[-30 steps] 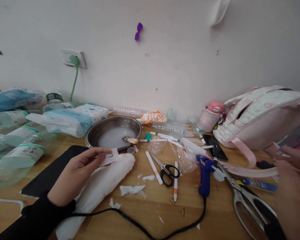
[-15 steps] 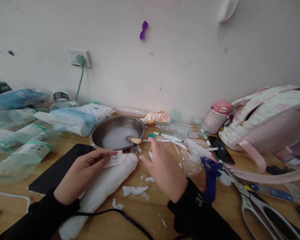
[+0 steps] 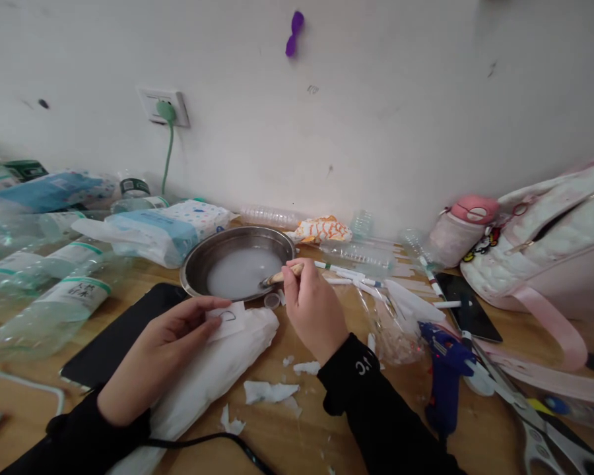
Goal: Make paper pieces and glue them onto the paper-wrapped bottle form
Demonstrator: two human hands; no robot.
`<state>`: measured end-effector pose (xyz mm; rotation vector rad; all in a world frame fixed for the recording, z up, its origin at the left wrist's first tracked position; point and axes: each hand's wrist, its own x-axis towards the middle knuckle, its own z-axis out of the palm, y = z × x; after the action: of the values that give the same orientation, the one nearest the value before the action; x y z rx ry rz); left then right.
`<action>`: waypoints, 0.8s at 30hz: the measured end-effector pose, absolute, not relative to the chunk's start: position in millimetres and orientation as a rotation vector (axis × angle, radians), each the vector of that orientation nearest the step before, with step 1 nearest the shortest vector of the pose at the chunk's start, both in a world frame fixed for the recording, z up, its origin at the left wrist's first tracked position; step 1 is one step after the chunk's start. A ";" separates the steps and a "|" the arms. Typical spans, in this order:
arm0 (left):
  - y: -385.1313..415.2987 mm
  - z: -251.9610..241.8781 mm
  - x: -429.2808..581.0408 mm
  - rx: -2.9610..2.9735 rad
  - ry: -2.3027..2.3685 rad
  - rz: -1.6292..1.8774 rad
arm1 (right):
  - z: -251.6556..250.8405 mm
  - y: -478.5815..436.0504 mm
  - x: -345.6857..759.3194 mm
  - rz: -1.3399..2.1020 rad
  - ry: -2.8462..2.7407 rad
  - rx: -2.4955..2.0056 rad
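Right grip (image 3: 317, 307): moved in since the earlier frame, from spread fingers beside the brush to a close hold on its handle.
Brush (image 3: 278, 278): wooden handle between my right thumb and fingers, slanting down left over the bowl's right side. Whether the head is wet, I cannot tell.
Bowl (image 3: 191, 267): metal, on the far side of my hands, with cloudy white liquid (image 3: 240, 270) in it.
Left grip (image 3: 163, 349): thumb and forefinger pinched on a paper slip, the other fingers curled.
Paper slip (image 3: 233, 318): small, white, a dark curved line drawn on it; held at the far end of the white form.
White form (image 3: 212, 382): long, wrapped, lying aslant from near left up toward the bowl, partly under my left grip.
Scraps (image 3: 270, 392): torn white bits on the wooden surface (image 3: 287, 445), right of the form.
Black cable (image 3: 218, 437): near side, running right from the form.
Glue gun (image 3: 445, 369): blue, right of my right sleeve.
Large scissors (image 3: 519, 402): farther right, near edge.
Dark flat device (image 3: 121, 336): left, just beyond my left wrist.
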<state>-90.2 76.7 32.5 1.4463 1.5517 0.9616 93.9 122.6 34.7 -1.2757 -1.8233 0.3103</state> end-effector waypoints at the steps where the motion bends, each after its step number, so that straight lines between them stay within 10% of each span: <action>1: 77.2 31.9 -90.1 1.442 1.561 0.965 | 38.9 121.8 97.1 0.287 -1.834 -1.280; 24: 77.7 30.3 -95.3 1.530 1.543 1.005 | 76.2 119.3 124.3 0.022 -1.831 -1.210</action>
<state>-95.3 77.7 30.3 1.5304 1.5434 1.0053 124.3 119.3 76.2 -1.2099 -1.8311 0.0220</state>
